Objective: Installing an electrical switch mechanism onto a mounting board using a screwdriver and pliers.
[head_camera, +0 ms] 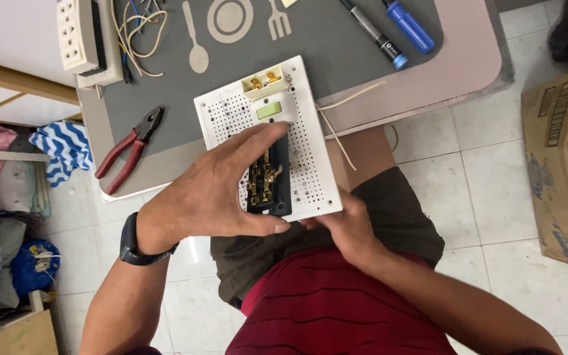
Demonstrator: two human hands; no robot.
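We grip the white switch board (310, 158) over the table (428, 79) edge: left hand (212, 190) spread across its black socket block (269, 181), right hand (346, 227) closed under its lower corner.

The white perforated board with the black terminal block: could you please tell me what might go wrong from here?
1. The white perforated board is partly off the table edge, held over the lap by the left hand and right hand; it could slip and fall.
2. Left fingers lie beside the black terminal block with exposed brass contacts, which might scratch skin.
3. The loose cream wire trails beside the board and could snag.
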